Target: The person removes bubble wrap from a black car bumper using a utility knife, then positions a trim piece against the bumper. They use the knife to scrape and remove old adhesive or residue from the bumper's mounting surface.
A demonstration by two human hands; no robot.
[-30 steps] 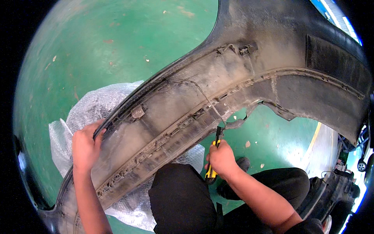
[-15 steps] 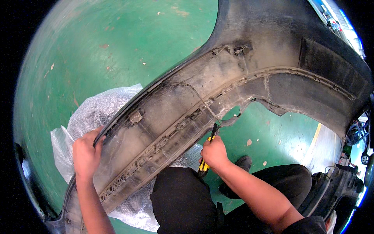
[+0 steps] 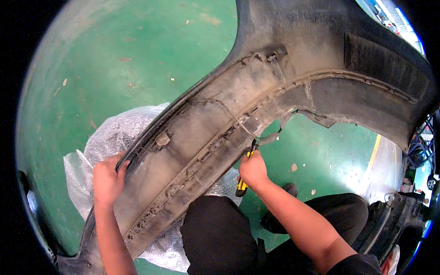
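A large dusty black car bumper [image 3: 151,183] lies slanted across the view with its inner side toward me. My left hand [image 3: 109,178] is closed round its far left edge. In my right hand [image 3: 253,170] is a yellow and black utility knife [image 3: 241,187], its tip pointing up at the bumper's near edge. A thin cable [image 3: 229,113] crosses the inner face and runs down to that tip. Whether the blade touches the cable or the bumper I cannot tell. A jagged broken opening [image 3: 275,126] lies just beyond the knife.
Crumpled clear bubble wrap [image 3: 120,130] spreads on the green floor [image 3: 137,59] under the bumper. My black-clad knees [image 3: 220,233] are close to its near edge. Another dark car part [image 3: 389,224] lies at the lower right, with a yellow floor line [image 3: 373,151] beyond it.
The bumper has shifted left and slightly tilted, its right end higher in view. My left hand has moved a little to the right with its edge. The knife has moved slightly nearer the cable's end.
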